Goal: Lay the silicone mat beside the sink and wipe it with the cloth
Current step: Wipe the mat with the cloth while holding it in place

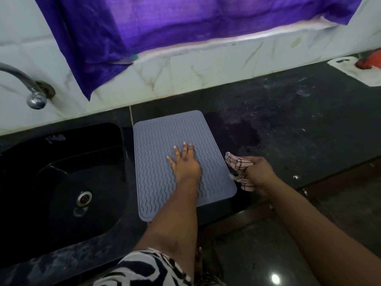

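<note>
My left hand (185,162) presses flat, fingers spread, on the silicone mat (162,141), which lies on the dark tabletop (288,124) just beside the sink (61,162). My right hand (259,172) clutches the bunched cloth (237,164) at the mat's right edge. A tap (31,87) and purple curtain (165,23) stand behind.

There is just one view, from a camera worn on the person's head. It looks forward and down at the dark counter (288,124) from close above. The sink (61,182) fills the left side, and the tiled wall (206,75) with a purple curtain (165,23) is at the far side. The person's arms reach in from the near edge, and the floor (268,244) shows near right.
</note>
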`<act>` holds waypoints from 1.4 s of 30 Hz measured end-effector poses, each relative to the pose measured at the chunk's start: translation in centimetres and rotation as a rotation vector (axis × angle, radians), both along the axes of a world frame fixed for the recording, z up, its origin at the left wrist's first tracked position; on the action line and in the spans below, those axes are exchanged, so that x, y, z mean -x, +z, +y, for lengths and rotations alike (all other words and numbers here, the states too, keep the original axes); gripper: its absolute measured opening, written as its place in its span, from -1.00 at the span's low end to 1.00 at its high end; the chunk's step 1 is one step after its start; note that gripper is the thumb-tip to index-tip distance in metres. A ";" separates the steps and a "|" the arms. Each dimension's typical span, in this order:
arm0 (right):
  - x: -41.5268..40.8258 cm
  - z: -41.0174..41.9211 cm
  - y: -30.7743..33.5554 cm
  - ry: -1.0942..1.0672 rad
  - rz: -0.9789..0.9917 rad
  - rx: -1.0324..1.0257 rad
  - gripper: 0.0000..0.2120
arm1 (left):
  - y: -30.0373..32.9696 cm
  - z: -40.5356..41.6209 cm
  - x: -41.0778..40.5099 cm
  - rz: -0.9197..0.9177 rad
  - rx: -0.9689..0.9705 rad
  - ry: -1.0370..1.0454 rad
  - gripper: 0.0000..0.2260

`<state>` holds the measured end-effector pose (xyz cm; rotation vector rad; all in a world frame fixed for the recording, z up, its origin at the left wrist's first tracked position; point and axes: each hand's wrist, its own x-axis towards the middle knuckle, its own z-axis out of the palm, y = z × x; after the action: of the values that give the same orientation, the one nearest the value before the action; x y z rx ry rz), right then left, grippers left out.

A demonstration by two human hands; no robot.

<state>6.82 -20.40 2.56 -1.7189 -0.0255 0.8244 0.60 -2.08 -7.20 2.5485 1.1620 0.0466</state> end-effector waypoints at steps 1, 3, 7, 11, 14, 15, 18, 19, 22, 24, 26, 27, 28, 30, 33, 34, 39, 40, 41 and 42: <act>-0.6 0.9 -0.3 0.016 -0.081 0.080 -0.71 | 0.1 0.0 -0.2 0.010 0.003 0.008 -0.44; -1.8 2.9 -0.3 0.046 -0.219 0.165 -0.57 | 0.2 -0.1 -0.5 0.026 0.015 0.022 -0.44; -4.9 8.1 0.7 0.058 -0.230 0.115 -0.59 | 1.0 0.3 -1.3 -0.012 0.078 0.074 -0.37; -8.7 13.7 1.5 0.170 -0.424 0.126 -0.70 | 2.9 4.4 -4.3 -0.175 0.009 -0.107 -0.42; -12.0 18.8 1.2 0.247 -0.509 0.146 -0.71 | 3.8 9.9 -8.5 -0.125 -0.027 -0.212 -0.42; -13.0 20.6 1.1 0.306 -0.587 0.167 -0.69 | 3.4 11.5 -9.5 -0.089 -0.034 -0.232 -0.43; -15.5 25.2 -1.1 0.443 -0.634 0.248 -0.68 | 1.0 14.3 -10.6 -0.029 -0.070 -0.220 -0.50; -16.0 26.3 -2.4 0.494 -0.651 0.328 -0.69 | 0.0 14.5 -10.5 -0.062 -0.081 -0.191 -0.51; -15.9 27.2 -5.7 0.648 -0.864 0.581 -0.62 | -1.6 14.9 -10.8 -0.130 -0.105 -0.148 -0.52; -15.2 26.6 -6.7 0.695 -1.010 0.616 -0.58 | -1.8 15.2 -11.2 -0.133 -0.090 -0.147 -0.51; -14.8 25.8 -6.3 0.662 -0.960 0.558 -0.62 | -1.7 15.3 -11.3 -0.127 -0.087 -0.134 -0.51; -14.5 25.2 -6.1 0.637 -0.906 0.541 -0.65 | -1.6 15.3 -11.4 -0.120 -0.079 -0.128 -0.52; -14.0 24.2 -5.9 0.647 -0.891 0.563 -0.65 | -1.6 15.3 -11.4 -0.112 -0.069 -0.124 -0.52; -12.0 20.9 -5.4 0.739 -0.932 0.603 -0.63 | -1.6 15.2 -11.3 -0.113 -0.065 -0.117 -0.53; -8.4 14.9 -4.3 0.753 -0.923 0.588 -0.63 | -1.1 15.1 -11.5 -0.119 -0.050 -0.110 -0.53; -7.9 14.0 -4.0 0.778 -0.884 0.632 -0.65 | -1.1 15.1 -11.4 -0.117 -0.044 -0.110 -0.53; -11.6 19.1 -1.2 0.591 -0.525 0.501 -0.81 | -0.9 15.1 -11.2 -0.091 -0.045 -0.124 -0.52; -13.1 21.1 -1.4 0.536 -0.591 0.455 -0.77 | -1.0 15.1 -11.1 -0.086 -0.050 -0.124 -0.51; -13.9 22.9 -1.6 0.511 -0.647 0.457 -0.73 | -1.1 15.2 -11.2 -0.086 -0.055 -0.125 -0.51; -14.3 24.3 -2.1 0.541 -0.703 0.493 -0.68 | -1.2 15.3 -11.2 -0.086 -0.054 -0.129 -0.51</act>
<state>21.09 3.86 0.41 -2.4526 -0.8533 0.5846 11.76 13.19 -8.37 2.6347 0.9746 0.1567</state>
